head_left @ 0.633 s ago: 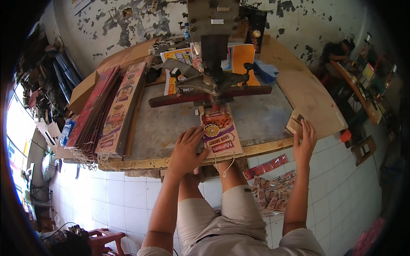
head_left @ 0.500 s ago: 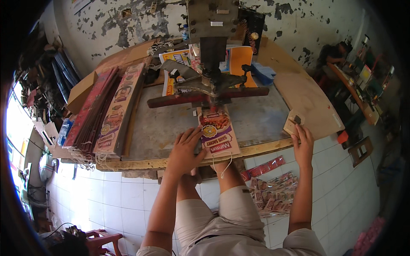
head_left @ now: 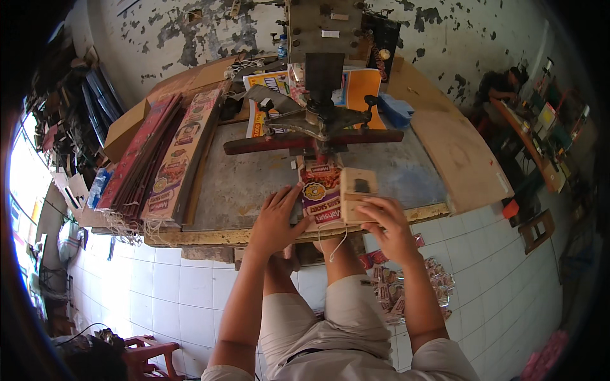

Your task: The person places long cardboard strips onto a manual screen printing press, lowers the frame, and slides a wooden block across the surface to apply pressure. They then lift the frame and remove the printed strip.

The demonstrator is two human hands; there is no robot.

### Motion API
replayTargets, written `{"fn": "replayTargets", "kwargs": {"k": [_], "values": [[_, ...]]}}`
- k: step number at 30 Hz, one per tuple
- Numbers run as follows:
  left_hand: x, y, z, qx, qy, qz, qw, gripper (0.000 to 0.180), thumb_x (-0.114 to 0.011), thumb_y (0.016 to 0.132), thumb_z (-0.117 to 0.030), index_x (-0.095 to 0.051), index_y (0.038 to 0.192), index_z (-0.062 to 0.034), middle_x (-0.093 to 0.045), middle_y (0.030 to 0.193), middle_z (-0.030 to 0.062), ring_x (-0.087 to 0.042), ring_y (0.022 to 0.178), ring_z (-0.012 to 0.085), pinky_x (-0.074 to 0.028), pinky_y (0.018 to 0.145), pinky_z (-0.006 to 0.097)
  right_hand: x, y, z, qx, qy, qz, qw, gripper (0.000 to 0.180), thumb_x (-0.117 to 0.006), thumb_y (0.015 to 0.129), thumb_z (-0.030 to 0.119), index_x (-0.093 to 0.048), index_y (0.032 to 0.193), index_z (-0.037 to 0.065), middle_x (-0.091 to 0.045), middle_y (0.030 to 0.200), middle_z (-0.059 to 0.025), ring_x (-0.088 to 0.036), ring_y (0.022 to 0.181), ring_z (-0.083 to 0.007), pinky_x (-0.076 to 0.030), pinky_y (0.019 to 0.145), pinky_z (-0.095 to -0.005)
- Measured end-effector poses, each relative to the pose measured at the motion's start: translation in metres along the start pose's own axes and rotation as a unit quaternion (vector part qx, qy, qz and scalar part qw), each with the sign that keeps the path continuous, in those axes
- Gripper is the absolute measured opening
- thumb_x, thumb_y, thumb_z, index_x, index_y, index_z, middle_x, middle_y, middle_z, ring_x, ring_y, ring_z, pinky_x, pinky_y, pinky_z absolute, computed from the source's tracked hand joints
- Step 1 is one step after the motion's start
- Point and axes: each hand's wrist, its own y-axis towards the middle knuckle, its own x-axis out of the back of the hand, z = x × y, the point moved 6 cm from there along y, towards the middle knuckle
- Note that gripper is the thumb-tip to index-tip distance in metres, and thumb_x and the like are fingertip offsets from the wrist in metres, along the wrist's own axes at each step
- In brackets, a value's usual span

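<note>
A printed cardboard strip [head_left: 323, 174] with a string loop at its near end lies on the grey press bed [head_left: 235, 190], its far end under the press head. My left hand [head_left: 274, 219] rests flat at its left edge, fingers stretched out. My right hand [head_left: 389, 230] grips the near right part of a light wooden block [head_left: 351, 202] with a dark patch on top. The block lies over the right edge of the strip and hides part of it. Its underside is out of sight.
A dark press head with a long reddish bar [head_left: 254, 145] stands over the bed. Stacks of printed strips [head_left: 184, 152] lie at the left. Blue pieces [head_left: 395, 111] sit at the back right. Packed strips [head_left: 387, 289] lie on the floor. Another person [head_left: 508, 82] sits far right.
My right hand has brought the wooden block from the table's right edge leftward onto the strip's right side. My left hand has stayed at the strip.
</note>
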Motion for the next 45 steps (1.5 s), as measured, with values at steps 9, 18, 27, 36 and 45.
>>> {"fn": "replayTargets", "kwargs": {"k": [9,18,27,36,45], "values": [[-0.002,0.004,-0.002,0.035,-0.034,0.022,0.999,0.086,-0.085,0.093,-0.045,-0.053,0.168,-0.0163,-0.058,0.164,0.0238,-0.052,0.152,0.0481,-0.043,0.128,0.056,-0.02,0.01,-0.002,-0.013,0.028,0.044,0.999,0.04,-0.082,0.098,0.009,-0.077,0.137,0.007,-0.068,0.148,-0.0117,-0.062,0.139,-0.0373,-0.054,0.115,-0.0493],[-0.003,0.005,-0.001,0.012,-0.016,0.009,1.0,0.084,-0.086,0.094,-0.042,-0.055,0.165,-0.0105,-0.059,0.162,0.0245,-0.053,0.151,0.0478,-0.042,0.128,0.055,0.059,-0.013,-0.118,-0.166,-0.161,-0.024,0.973,0.038,-0.079,0.103,0.014,-0.074,0.139,0.003,-0.066,0.156,-0.0149,-0.061,0.143,-0.0385,-0.05,0.12,-0.0495],[0.0,0.003,-0.002,-0.003,-0.019,-0.005,1.0,0.083,-0.085,0.094,-0.042,-0.055,0.165,-0.0097,-0.062,0.158,0.0266,-0.056,0.15,0.0472,-0.043,0.127,0.054,0.068,0.008,-0.131,-0.138,-0.2,0.104,0.964,0.036,-0.079,0.101,0.019,-0.077,0.132,0.002,-0.075,0.142,-0.0134,-0.069,0.131,-0.037,-0.057,0.111,-0.047],[0.001,0.003,-0.003,-0.001,-0.019,0.011,1.0,0.081,-0.08,0.098,-0.042,-0.053,0.165,-0.0075,-0.061,0.16,0.0265,-0.053,0.155,0.041,-0.037,0.132,0.054,0.055,0.021,-0.124,0.046,-0.377,0.179,0.908,0.013,-0.075,0.097,0.013,-0.077,0.108,0.006,-0.072,0.103,-0.0101,-0.076,0.098,-0.0297,-0.064,0.085,-0.0428],[0.002,0.003,-0.005,0.006,-0.021,-0.005,1.0,0.082,-0.084,0.094,-0.042,-0.056,0.165,-0.0099,-0.062,0.16,0.0265,-0.054,0.151,0.0477,-0.043,0.128,0.055,0.066,0.038,-0.138,0.039,-0.315,0.1,0.943,0.016,-0.074,0.096,0.009,-0.076,0.112,0.006,-0.073,0.102,-0.0098,-0.078,0.093,-0.0321,-0.064,0.079,-0.0434]]}}
